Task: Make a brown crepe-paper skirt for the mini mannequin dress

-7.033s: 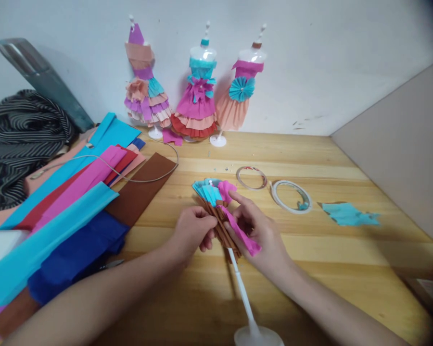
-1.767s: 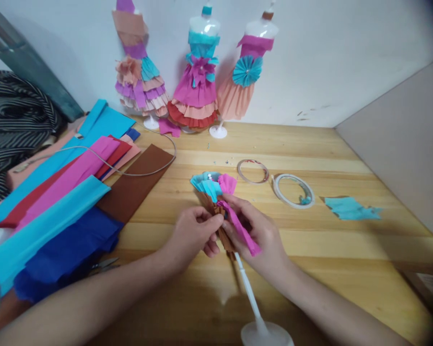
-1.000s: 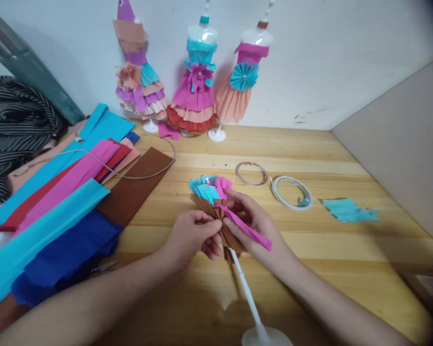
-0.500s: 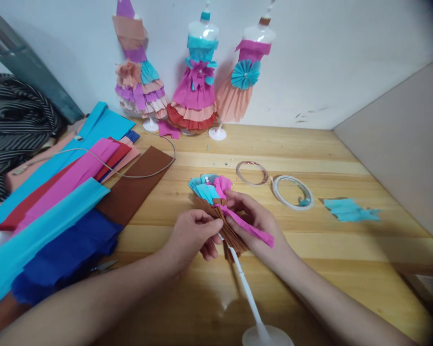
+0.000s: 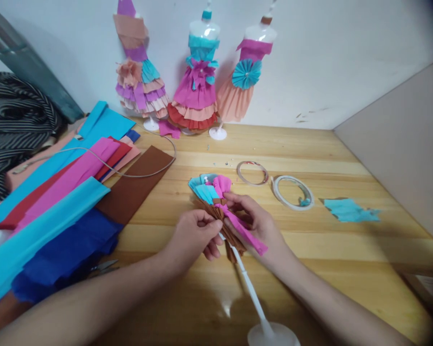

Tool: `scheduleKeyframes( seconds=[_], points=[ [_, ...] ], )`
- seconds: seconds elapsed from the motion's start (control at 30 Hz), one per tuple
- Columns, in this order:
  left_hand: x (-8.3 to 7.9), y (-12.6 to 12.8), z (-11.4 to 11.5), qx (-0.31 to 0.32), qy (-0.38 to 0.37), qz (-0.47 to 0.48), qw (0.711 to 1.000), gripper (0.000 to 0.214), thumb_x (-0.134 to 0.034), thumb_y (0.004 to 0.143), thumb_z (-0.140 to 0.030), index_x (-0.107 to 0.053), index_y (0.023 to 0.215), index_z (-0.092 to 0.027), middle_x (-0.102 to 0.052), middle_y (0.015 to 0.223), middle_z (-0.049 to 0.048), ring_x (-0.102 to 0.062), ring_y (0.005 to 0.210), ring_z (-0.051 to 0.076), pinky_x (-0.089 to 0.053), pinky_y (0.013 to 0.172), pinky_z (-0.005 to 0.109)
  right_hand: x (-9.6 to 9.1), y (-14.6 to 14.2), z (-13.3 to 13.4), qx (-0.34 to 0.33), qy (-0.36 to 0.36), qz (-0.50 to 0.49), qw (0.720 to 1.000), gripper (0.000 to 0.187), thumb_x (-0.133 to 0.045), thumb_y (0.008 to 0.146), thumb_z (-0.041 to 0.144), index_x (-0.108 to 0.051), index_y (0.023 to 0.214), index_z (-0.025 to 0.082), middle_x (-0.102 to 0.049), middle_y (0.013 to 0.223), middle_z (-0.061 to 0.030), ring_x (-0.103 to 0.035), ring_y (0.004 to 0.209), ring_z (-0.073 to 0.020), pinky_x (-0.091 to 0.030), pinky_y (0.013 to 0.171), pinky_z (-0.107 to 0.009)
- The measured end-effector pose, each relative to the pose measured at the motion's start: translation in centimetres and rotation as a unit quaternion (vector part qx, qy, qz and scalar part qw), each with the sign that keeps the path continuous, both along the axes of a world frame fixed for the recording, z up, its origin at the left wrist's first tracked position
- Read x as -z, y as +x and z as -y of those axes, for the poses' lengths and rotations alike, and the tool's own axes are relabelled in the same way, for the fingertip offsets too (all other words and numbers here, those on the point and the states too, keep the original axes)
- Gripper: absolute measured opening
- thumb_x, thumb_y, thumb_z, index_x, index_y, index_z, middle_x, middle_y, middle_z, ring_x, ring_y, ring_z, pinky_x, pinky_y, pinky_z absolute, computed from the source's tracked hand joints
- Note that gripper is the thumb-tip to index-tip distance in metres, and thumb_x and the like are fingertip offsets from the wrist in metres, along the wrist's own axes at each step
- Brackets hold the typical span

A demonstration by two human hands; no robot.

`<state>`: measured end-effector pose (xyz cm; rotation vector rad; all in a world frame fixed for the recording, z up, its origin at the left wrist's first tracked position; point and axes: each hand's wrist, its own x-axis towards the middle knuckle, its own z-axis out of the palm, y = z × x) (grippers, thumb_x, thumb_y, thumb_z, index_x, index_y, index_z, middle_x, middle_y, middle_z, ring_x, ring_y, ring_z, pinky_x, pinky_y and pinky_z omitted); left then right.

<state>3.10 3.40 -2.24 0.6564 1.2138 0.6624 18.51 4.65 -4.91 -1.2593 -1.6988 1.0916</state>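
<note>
- As a small dress form (image 5: pixel 252 294) slants from the near edge to mid-table, the left hand (image 5: pixel 198 234) pinches its brown pleated skirt (image 5: pixel 231 236).
- The right hand (image 5: pixel 259 222) grips the form's right side, a pink strip (image 5: pixel 250 235) lying across it.
- Beyond, to the right, lie a thin ring (image 5: pixel 238 172) and a white tape roll (image 5: pixel 276 193).
- Three forms in paper dresses (image 5: pixel 202 91) stand by the far wall (image 5: pixel 310 57).

striped cloth (image 5: pixel 16 115): left | grey cable (image 5: pixel 132 176): curved | three dressed mannequins (image 5: pixel 197 91): rear
</note>
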Motion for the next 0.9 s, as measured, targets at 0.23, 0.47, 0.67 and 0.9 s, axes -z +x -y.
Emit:
scheduleKeyframes(
  seconds=[0.23, 0.47, 0.67, 0.9],
  points=[
    [-0.3, 0.0, -0.1, 0.008, -0.015, 0.008, 1.000, 0.024, -0.061, 0.076, -0.025, -0.048, 0.059, -0.015, -0.057, 0.045, -0.0026, -0.051, 0.031, 0.008, -0.040, 0.031, 0.017, 0.3, 0.1, 0.0, 0.008, 0.005, 0.008, 1.000, 0.041, -0.065, 0.078, 0.032, -0.055, 0.115, 0.019, -0.061, 0.097, -0.0074, -0.062, 0.074, -0.0160, -0.051, 0.062, -0.029],
    [-0.1, 0.3, -0.4, 0.027, -0.011, -0.037, 0.999, 0.028, -0.055, 0.082, -0.023, -0.047, 0.056, -0.015, -0.055, 0.044, -0.0031, -0.049, 0.030, 0.008, -0.039, 0.030, 0.017, 0.4, 0.0, 0.1, 0.012, 0.002, -0.012, 1.000, 0.040, -0.066, 0.079, 0.034, -0.054, 0.115, 0.020, -0.062, 0.097, -0.0073, -0.063, 0.076, -0.0166, -0.052, 0.065, -0.030],
    [0.5, 0.4, 0.4, 0.029, 0.039, -0.080, 0.996, 0.027, -0.051, 0.081, -0.022, -0.043, 0.056, -0.018, -0.047, 0.042, -0.0067, -0.045, 0.030, 0.007, -0.034, 0.031, 0.017, -0.2, -0.3, 0.5, 0.007, -0.031, -0.021, 0.999, 0.031, -0.065, 0.080, 0.035, -0.053, 0.105, 0.021, -0.064, 0.089, -0.0039, -0.061, 0.067, -0.0143, -0.050, 0.058, -0.026],
    [1.1, 0.1, 1.7, 0.050, 0.231, -0.174, 0.956, 0.022, -0.051, 0.080, -0.025, -0.044, 0.061, -0.018, -0.046, 0.053, -0.0050, -0.044, 0.050, 0.008, -0.033, 0.048, 0.019, -0.7, -0.1, 0.5, 0.015, 0.018, 0.062, 0.998, 0.027, -0.066, 0.078, 0.029, -0.055, 0.102, 0.021, -0.062, 0.095, -0.0063, -0.062, 0.077, -0.0177, -0.051, 0.064, -0.029]
  ],
)
